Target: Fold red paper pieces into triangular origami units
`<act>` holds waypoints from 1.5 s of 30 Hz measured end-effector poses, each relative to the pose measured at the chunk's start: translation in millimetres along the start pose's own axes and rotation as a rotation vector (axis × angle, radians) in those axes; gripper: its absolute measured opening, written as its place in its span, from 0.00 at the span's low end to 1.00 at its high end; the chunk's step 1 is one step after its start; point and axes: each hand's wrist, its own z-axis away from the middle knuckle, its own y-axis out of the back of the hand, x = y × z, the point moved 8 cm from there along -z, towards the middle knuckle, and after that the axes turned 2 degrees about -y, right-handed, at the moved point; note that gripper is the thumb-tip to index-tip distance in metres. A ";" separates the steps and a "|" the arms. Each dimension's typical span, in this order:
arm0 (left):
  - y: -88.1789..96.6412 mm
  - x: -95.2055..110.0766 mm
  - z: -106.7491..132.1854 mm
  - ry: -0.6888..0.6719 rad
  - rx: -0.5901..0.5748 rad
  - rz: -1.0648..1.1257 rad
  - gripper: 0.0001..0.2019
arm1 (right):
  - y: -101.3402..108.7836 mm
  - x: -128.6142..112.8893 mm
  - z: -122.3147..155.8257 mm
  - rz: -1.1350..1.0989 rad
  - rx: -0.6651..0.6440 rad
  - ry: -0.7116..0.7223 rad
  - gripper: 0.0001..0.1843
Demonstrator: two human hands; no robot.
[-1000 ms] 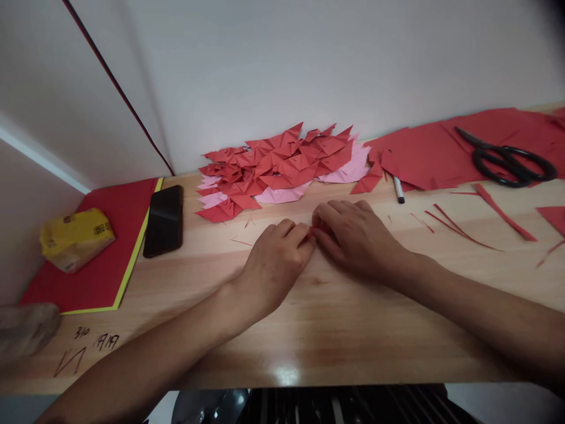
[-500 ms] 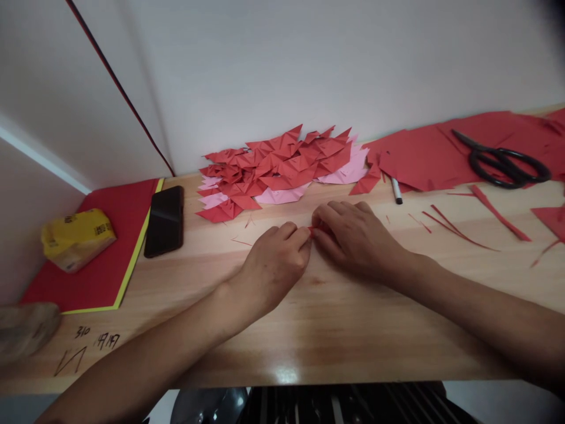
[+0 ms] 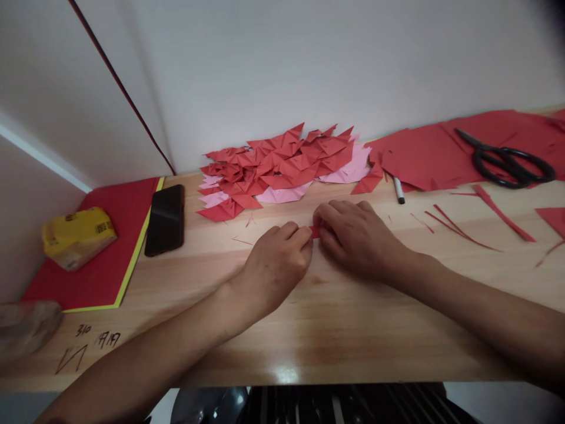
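A small piece of red paper [image 3: 315, 232] shows between my two hands, low over the wooden table; most of it is hidden under the fingers. My left hand [image 3: 282, 259] is closed and pinches its left end. On the other end, my right hand [image 3: 357, 235] is closed too, with fingers curled over the paper. Just beyond the hands lies a pile of folded red and pink paper pieces [image 3: 282, 168]. Thin red paper strips [image 3: 463, 229] are scattered to the right of my right hand.
Black-handled scissors [image 3: 507, 162] rest on red paper sheets [image 3: 428, 153] at the back right, near a marker [image 3: 399, 191]. To the left are a black phone [image 3: 165, 221], a red folder [image 3: 106, 282] with a yellow packet [image 3: 79, 235] on it, and a blurred object [image 3: 29, 327]. A wall stands behind.
My hands have drawn slightly apart, and more of the red paper shows between them. Both keep their grip on it. The other things lie as before.
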 end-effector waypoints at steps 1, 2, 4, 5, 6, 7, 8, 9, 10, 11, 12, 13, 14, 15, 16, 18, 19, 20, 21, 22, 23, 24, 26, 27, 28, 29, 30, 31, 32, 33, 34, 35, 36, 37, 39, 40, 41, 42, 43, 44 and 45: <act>-0.5 0.3 0.0 -0.003 -0.002 0.002 0.10 | 0.2 -0.7 0.1 -0.004 0.001 -0.002 0.05; -1.1 0.6 0.1 -0.007 -0.005 0.006 0.10 | 0.5 -1.3 0.1 -0.005 0.005 -0.002 0.05; -2.0 1.0 0.1 -0.013 -0.010 0.012 0.10 | 0.6 -2.3 0.0 0.005 0.012 0.000 0.06; -2.5 1.0 0.0 -0.013 -0.014 0.015 0.10 | 0.6 -2.4 -0.2 0.012 0.016 0.001 0.06; -2.6 1.1 0.0 -0.014 -0.017 0.017 0.10 | 0.4 -2.2 -0.3 0.017 0.018 0.002 0.06; -2.4 1.1 -0.1 -0.014 -0.019 0.018 0.10 | -0.2 -1.9 -0.4 0.019 0.016 0.003 0.06; -1.9 1.2 -0.3 -0.014 -0.017 0.018 0.10 | -0.9 -1.3 -0.5 0.019 0.009 0.003 0.05; -1.3 1.3 -0.4 -0.015 -0.015 0.016 0.09 | -1.5 -0.8 -0.6 0.018 0.004 0.004 0.05; -0.5 1.3 -0.6 -0.015 -0.010 0.012 0.09 | -1.8 -0.3 -0.6 0.019 0.000 0.005 0.06; 0.2 1.3 -0.7 -0.015 -0.005 0.008 0.09 | -2.0 0.1 -0.5 0.019 -0.004 0.004 0.06; 0.6 1.3 -0.8 -0.014 -0.002 0.006 0.09 | -1.9 0.2 -0.4 0.020 -0.006 0.003 0.07; 0.6 1.4 -0.9 -0.015 -0.003 0.006 0.09 | -1.5 0.3 -0.3 0.019 -0.006 0.001 0.07; 0.2 1.7 -1.0 -0.018 -0.005 0.008 0.09 | -1.0 0.0 -0.1 0.017 -0.005 -0.001 0.07; -0.3 1.9 -1.0 -0.020 -0.006 0.011 0.09 | -0.6 -0.5 0.0 0.014 -0.005 -0.002 0.06; -0.9 1.9 -0.9 -0.019 -0.006 0.013 0.09 | -0.3 -1.1 0.2 0.012 -0.005 -0.003 0.05; -1.4 1.7 -0.5 -0.015 0.004 0.010 0.09 | 0.5 -2.0 0.3 0.014 -0.001 -0.004 0.06; -1.5 1.7 -0.3 -0.013 0.012 0.007 0.09 | 0.6 -2.3 0.3 0.016 0.001 -0.002 0.06; -1.3 1.8 -0.1 -0.013 0.021 0.002 0.09 | 0.5 -2.3 0.3 0.019 0.001 0.000 0.06; -1.0 2.0 0.0 -0.015 0.030 -0.004 0.09 | 0.2 -2.0 0.2 0.020 -0.001 0.001 0.06; -0.6 2.4 0.1 -0.020 0.038 -0.009 0.10 | -0.4 -1.7 0.2 0.019 -0.005 0.003 0.06; -0.2 2.8 0.1 -0.026 0.041 -0.013 0.10 | -0.9 -1.3 0.1 0.019 -0.010 0.005 0.06; 0.0 3.1 0.0 -0.031 0.041 -0.016 0.10 | -1.4 -0.9 0.1 0.019 -0.013 0.006 0.06; 0.6 3.0 -0.2 -0.033 0.037 -0.019 0.10 | -1.7 -0.1 0.2 0.023 -0.017 -0.001 0.07; 0.6 2.8 -0.2 -0.031 0.031 -0.016 0.10 | -1.7 0.0 0.3 0.023 -0.020 -0.006 0.07; 0.5 2.6 -0.2 -0.028 0.025 -0.013 0.09 | -1.5 0.0 0.4 0.022 -0.021 -0.012 0.06; 0.5 2.4 -0.2 -0.026 0.022 -0.010 0.09 | -1.1 -0.2 0.5 0.019 -0.020 -0.018 0.06; 0.4 2.4 -0.1 -0.024 0.019 -0.007 0.09 | -0.6 -0.6 0.6 0.017 -0.018 -0.021 0.06; 0.3 2.5 0.1 -0.025 0.019 -0.007 0.09 | -0.1 -1.1 0.6 0.016 -0.017 -0.022 0.06; 0.2 2.7 0.2 -0.026 0.020 -0.008 0.09 | 0.3 -1.5 0.6 0.017 -0.015 -0.021 0.06; 0.3 2.9 0.3 -0.027 0.025 -0.011 0.09 | 0.3 -1.9 0.6 0.019 -0.017 -0.017 0.07; 0.5 3.0 0.4 -0.028 0.032 -0.014 0.09 | 0.1 -2.0 0.5 0.022 -0.020 -0.014 0.06; 0.8 3.0 0.4 -0.029 0.040 -0.016 0.09 | -0.5 -1.9 0.3 0.025 -0.026 -0.010 0.06; 1.0 3.0 0.4 -0.031 0.046 -0.016 0.09 | -1.0 -1.5 0.2 0.027 -0.030 -0.009 0.06; 1.1 2.9 0.4 -0.032 0.049 -0.014 0.09 | -1.5 -1.0 0.1 0.030 -0.034 -0.009 0.06; 0.9 2.6 0.3 -0.033 0.046 -0.010 0.09 | -2.1 -0.1 0.1 0.037 -0.037 -0.010 0.06; 0.6 2.4 0.2 -0.031 0.040 -0.008 0.09 | -2.0 0.1 0.2 0.039 -0.035 -0.009 0.07; 0.4 2.3 0.2 -0.030 0.033 -0.006 0.09 | -1.9 0.1 0.5 0.039 -0.034 -0.008 0.07; 0.3 2.3 0.2 -0.028 0.026 -0.004 0.09 | -1.7 0.0 0.7 0.035 -0.032 -0.008 0.06; 0.3 2.3 0.3 -0.027 0.019 -0.002 0.09 | -1.4 0.0 1.0 0.031 -0.028 -0.010 0.06; 0.4 2.4 0.4 -0.026 0.014 -0.001 0.09 | -0.9 -0.1 1.3 0.027 -0.023 -0.013 0.06; 0.4 2.6 0.6 -0.026 0.009 0.001 0.09 | -0.6 -0.2 1.5 0.024 -0.019 -0.015 0.06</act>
